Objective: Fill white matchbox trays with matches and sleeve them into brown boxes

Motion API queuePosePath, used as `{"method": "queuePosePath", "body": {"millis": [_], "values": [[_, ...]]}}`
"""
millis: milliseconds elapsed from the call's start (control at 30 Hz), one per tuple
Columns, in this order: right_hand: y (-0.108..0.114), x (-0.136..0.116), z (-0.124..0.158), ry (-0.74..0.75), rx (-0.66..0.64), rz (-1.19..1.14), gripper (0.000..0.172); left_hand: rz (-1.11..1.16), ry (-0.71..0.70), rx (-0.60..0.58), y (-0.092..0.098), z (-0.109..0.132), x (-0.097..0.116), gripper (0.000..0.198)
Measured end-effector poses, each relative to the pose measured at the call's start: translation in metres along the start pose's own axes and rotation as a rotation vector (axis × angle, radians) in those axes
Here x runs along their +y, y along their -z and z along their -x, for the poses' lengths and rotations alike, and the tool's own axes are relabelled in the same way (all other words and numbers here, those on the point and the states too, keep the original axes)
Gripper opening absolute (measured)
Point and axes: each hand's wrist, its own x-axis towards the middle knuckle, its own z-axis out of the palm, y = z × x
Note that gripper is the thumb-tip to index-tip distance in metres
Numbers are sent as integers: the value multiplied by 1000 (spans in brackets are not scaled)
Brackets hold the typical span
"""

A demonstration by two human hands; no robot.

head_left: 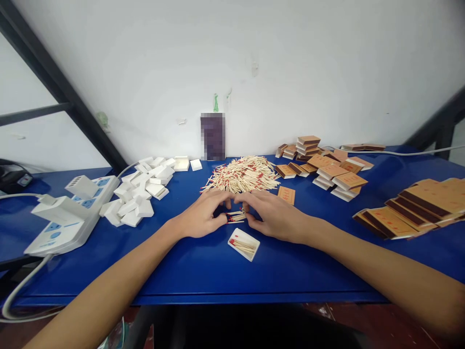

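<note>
My left hand (203,215) and my right hand (271,215) meet at the middle of the blue table (203,276). Between their curled fingers lies a small bundle of red-tipped matches (236,216), pinched from both sides. Just behind the hands is a large loose pile of matches (242,174). In front of them sits an open white matchbox tray (243,244) holding several matches. A single orange matchbox sleeve (286,195) lies flat beside my right hand.
A heap of empty white trays (140,189) lies at the left, beside a white power strip (69,211) with plugs and cable. Orange matchboxes (327,167) are stacked at the back right, and more matchboxes (414,208) at the far right. A pixelated dark object (212,136) stands against the wall.
</note>
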Motion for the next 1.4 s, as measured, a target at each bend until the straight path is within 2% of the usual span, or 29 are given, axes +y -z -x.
{"method": "queuePosePath", "body": {"millis": [133, 300, 433, 600, 800, 1033, 1167, 1300, 1400], "values": [[-2, 2, 0, -30, 7, -2, 31, -20, 24, 8, -2, 0, -2, 30], [-5, 5, -1, -23, 36, 16, 16, -16, 26, 44, -3, 0, -6, 35], [-7, 5, -2, 6, 46, 25, 24, -3, 9, 55, -4, 0, -9, 32], [-3, 7, -1, -127, 110, 154, 25, -49, 18, 29, -4, 0, -8, 29], [2, 12, -1, -232, 14, 282, 16, -140, 24, -21, -2, 0, -3, 26], [-5, 20, -4, -212, -12, 316, 14, -157, 12, -60, 0, 0, -1, 27], [-2, 21, -4, -171, 74, 328, 17, -156, 18, -66, 0, 0, 1, 26], [3, 13, -3, -157, 229, 155, 12, -162, 13, -58, 0, 0, 0, 27], [5, 4, -2, -148, 266, 13, 7, -174, 17, -45, 1, 1, -1, 27]]}}
